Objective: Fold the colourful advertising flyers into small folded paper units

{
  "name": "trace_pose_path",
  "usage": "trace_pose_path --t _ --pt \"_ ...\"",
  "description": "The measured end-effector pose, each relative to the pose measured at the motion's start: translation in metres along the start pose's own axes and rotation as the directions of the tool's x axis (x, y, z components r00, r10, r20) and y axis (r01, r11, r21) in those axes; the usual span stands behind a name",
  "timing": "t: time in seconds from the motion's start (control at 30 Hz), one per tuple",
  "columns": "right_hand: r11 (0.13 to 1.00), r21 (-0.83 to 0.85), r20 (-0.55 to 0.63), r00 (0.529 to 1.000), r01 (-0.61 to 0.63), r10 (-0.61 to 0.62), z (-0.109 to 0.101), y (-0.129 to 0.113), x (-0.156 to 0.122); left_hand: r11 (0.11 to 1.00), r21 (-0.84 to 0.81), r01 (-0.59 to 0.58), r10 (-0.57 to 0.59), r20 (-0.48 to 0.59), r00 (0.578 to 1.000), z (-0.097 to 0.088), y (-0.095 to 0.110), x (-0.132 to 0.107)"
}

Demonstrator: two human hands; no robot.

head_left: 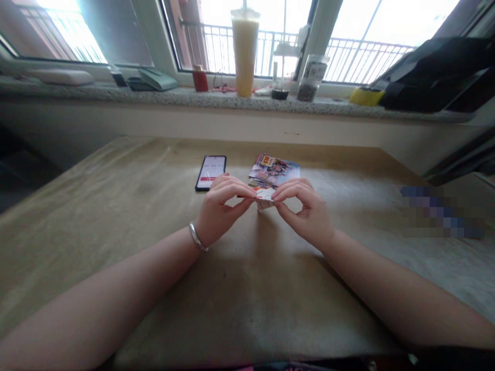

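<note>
A small piece of folded printed paper (265, 195), white with orange-red marks, is held up between my two hands over the table. My left hand (222, 203) pinches its left edge between thumb and fingers; a silver bangle circles that wrist. On the other side, my right hand (305, 208) pinches the right edge the same way. Just behind the paper lies a stack of colourful printed leaflets (276, 169), partly covered by my fingers. A phone (211, 170) with a lit screen rests flat beyond my left hand, its lower corner close to my fingers.
The wooden table (154, 216) reaches to the wall below a window. On the stone sill (154, 95) stand a tall yellow drink cup (245, 54), a red jar (200, 79), a clear container (311, 77) and a black bag (436, 77). A blurred-out patch (441, 211) covers something at the right.
</note>
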State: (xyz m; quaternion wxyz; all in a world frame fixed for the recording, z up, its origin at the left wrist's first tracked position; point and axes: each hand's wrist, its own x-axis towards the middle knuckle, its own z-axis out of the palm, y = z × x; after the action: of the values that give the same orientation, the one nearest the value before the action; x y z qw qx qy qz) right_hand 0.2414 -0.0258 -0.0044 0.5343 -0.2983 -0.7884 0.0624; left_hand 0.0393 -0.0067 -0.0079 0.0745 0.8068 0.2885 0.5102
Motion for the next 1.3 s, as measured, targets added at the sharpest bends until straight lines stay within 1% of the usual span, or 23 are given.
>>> trace_pose_path --t 0.13,0.2,0.33,0.47,0.53,0.6,0.67,0.77,0.83,1.0,1.13,1.2,1.3 --pt "0.996 -0.054 0.004 0.998 0.066 -0.066 -0.001 -0.003 0.001 0.998 0.055 0.005 -0.005 0.003 1.000 0.000 0.002 -0.001" --pt "0.994 -0.066 0.020 0.997 0.081 -0.080 0.000 -0.005 0.000 0.996 0.092 -0.019 0.019 0.008 1.000 0.000 0.002 -0.002" --pt "0.996 -0.069 0.018 0.999 0.049 -0.048 0.002 -0.008 -0.002 0.991 0.110 -0.082 0.082 0.007 0.997 0.001 0.002 -0.003" --pt "0.999 -0.050 0.003 1.000 0.001 -0.001 0.004 -0.009 -0.002 0.996 0.060 -0.062 0.063 -0.022 0.998 0.002 0.001 -0.004" --pt "0.999 -0.042 0.002 1.000 -0.003 0.003 0.004 -0.009 -0.002 0.996 0.065 -0.062 0.064 -0.029 0.998 0.003 0.002 -0.003" --pt "0.998 -0.054 0.005 1.000 0.021 -0.021 0.004 -0.009 -0.001 0.991 0.112 -0.076 0.079 -0.028 0.996 0.003 0.004 -0.003" --pt "0.994 -0.081 0.006 0.998 0.067 -0.066 0.003 -0.009 -0.001 0.981 0.170 -0.097 0.099 -0.004 0.995 0.003 0.007 -0.003" --pt "0.988 -0.098 0.015 0.993 0.121 -0.120 0.003 -0.009 -0.002 0.975 0.193 -0.112 0.110 0.021 0.994 0.003 0.010 -0.003" --pt "0.990 -0.082 0.023 0.993 0.113 -0.112 0.004 -0.010 -0.002 0.980 0.176 -0.094 0.094 0.011 0.996 0.004 0.011 -0.004" --pt "0.998 -0.044 0.023 0.999 0.035 -0.034 0.008 -0.011 -0.002 0.986 0.153 -0.060 0.060 0.003 0.998 0.007 0.010 -0.005" --pt "0.996 -0.076 0.020 0.998 0.054 -0.052 0.011 -0.009 -0.002 0.980 0.188 -0.060 0.060 0.004 0.998 0.011 0.012 -0.006" --pt "0.992 -0.106 0.031 0.997 0.067 -0.064 0.012 -0.008 -0.002 0.975 0.212 -0.059 0.057 0.019 0.998 0.013 0.012 -0.007" --pt "0.989 -0.139 0.061 0.997 0.054 -0.046 0.013 -0.007 -0.003 0.969 0.241 -0.058 0.047 0.053 0.998 0.014 0.009 -0.008"
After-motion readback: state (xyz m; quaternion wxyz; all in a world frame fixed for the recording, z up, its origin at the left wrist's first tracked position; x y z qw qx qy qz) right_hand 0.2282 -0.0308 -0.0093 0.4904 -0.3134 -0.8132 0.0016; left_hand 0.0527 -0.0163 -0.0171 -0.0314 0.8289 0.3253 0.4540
